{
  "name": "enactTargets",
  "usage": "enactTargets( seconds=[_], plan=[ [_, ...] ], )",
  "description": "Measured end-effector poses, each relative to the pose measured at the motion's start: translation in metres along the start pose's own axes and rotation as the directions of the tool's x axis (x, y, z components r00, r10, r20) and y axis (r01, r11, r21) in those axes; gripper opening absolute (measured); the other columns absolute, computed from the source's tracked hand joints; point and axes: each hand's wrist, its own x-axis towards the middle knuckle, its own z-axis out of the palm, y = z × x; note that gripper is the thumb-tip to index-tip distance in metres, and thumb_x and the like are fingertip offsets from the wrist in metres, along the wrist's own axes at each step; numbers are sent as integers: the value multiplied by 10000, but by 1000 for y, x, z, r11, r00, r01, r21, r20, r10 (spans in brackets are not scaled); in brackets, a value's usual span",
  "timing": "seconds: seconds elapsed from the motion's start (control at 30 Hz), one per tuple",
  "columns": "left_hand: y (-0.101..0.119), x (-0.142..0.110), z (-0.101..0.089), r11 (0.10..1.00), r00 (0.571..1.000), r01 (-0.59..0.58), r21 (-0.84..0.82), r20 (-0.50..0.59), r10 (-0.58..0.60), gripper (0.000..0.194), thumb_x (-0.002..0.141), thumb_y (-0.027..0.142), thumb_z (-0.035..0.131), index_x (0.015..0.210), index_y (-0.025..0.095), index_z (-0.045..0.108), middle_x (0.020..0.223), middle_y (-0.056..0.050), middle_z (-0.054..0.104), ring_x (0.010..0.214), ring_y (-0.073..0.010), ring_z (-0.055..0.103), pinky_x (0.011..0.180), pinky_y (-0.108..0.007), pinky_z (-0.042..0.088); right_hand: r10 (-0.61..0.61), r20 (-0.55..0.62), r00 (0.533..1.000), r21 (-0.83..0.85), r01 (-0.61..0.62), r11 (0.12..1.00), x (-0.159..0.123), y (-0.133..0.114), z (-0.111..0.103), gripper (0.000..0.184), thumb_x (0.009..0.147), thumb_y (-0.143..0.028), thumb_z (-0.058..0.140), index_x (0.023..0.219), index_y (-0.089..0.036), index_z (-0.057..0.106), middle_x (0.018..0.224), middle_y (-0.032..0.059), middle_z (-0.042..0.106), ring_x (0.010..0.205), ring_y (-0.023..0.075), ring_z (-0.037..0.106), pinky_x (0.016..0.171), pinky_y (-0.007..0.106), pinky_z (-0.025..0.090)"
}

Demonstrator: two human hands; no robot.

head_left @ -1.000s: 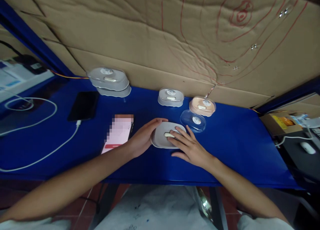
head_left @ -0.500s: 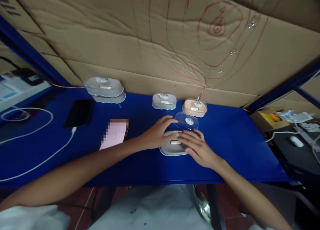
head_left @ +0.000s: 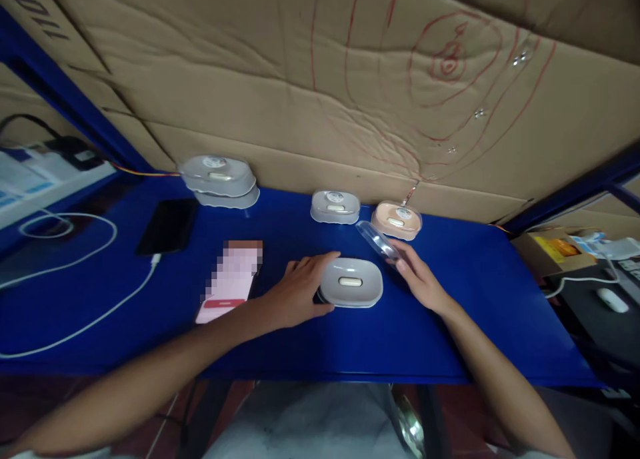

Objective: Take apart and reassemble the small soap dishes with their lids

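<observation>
In the middle of the blue table sits a grey oval dish (head_left: pixel 367 289), like a soap dish, uncovered, with a cream bar-shaped piece in its centre. My left hand (head_left: pixel 297 292) grips its left end, thumb on the near side and fingers on the far side. To the dish's right, my right hand (head_left: pixel 420 279) holds a clear plastic lid (head_left: pixel 377 239) by its near right edge, tilted up off the table. Just behind the lid stands a peach dish (head_left: pixel 397 220) under a clear lid. A covered grey dish (head_left: pixel 335 207) stands left of it.
Stacked grey covered dishes (head_left: pixel 220 179) stand at the back left. A phone with a lit screen (head_left: pixel 233 279) lies left of my left forearm, and a dark phone (head_left: pixel 167 226) on a white cable (head_left: pixel 135 292) lies farther left. Cardboard (head_left: pixel 240 79) walls the back.
My left hand has moved from over the dish to its left end. My right hand has left the dish and lifted the clear lid, which was lying flat on the table.
</observation>
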Motion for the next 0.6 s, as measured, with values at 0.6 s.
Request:
enactTargets(
  seconds=[0.6],
  plan=[
    [-8,7,3,973,998,-38,-227,-64,24,999,784,274,849,1625,322,311,1618,-136,477,1412,-380,493,1150,-540,380,-386,152,910,-263,413,872,-9,-24,29,697,974,-426,711,1558,-240,379,1598,192,455,1584,361,317,1202,636,446]
  ],
)
